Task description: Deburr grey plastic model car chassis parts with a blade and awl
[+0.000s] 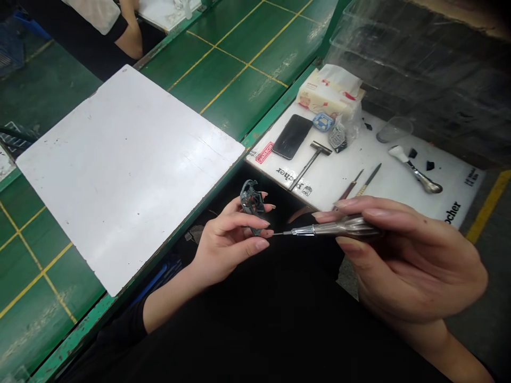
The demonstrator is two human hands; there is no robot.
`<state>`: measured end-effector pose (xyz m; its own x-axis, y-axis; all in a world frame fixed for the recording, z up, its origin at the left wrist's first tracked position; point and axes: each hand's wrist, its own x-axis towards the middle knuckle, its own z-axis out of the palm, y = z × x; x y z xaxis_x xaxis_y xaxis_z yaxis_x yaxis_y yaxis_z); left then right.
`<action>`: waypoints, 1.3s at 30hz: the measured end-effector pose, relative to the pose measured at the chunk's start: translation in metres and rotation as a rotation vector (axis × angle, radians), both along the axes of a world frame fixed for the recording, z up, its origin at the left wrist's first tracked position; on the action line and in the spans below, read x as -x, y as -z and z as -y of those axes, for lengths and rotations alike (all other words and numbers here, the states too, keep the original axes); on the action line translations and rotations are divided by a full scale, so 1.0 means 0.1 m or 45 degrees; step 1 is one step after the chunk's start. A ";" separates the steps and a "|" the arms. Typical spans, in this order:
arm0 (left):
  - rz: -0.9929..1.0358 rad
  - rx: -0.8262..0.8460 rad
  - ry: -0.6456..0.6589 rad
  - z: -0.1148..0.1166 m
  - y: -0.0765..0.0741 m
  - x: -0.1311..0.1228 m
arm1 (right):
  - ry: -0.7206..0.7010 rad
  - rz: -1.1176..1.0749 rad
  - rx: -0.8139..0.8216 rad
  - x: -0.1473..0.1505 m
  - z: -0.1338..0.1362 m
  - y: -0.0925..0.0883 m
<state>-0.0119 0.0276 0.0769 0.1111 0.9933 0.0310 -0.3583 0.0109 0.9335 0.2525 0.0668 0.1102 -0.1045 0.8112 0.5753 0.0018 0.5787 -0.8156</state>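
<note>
Part is grasped in left hand, presumably steadied for tool pinched in right hand.

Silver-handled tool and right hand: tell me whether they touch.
Touching: the head view shows the right hand pinching the silver-handled tool from above and below.

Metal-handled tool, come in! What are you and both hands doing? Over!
Left hand holds dark part. Right hand grips metal-handled tool. Left fingertips right by its tip, possibly in the way; contact with part unclear.
</note>
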 end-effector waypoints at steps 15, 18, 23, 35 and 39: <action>-0.323 -0.210 -0.099 -0.03 -0.02 -0.01 | -0.018 0.142 -0.061 -0.04 -0.03 -0.05; -0.356 -0.207 -0.119 -0.02 -0.03 -0.01 | -0.009 0.337 -0.175 -0.10 -0.05 -0.14; -0.400 -0.240 -0.143 -0.01 -0.03 -0.01 | -0.158 0.485 -0.214 -0.20 0.00 -0.19; -0.284 -0.139 -0.037 0.02 0.03 0.02 | -0.207 0.422 -0.222 -0.16 -0.06 -0.11; -0.170 -0.087 -0.028 0.03 0.05 0.01 | -0.177 0.414 -0.217 -0.17 -0.07 -0.09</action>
<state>-0.0132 0.0251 0.0715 0.0970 0.9917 0.0847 -0.2301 -0.0605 0.9713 0.2694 0.0741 0.1191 -0.4059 0.6723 0.6191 0.1566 0.7186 -0.6776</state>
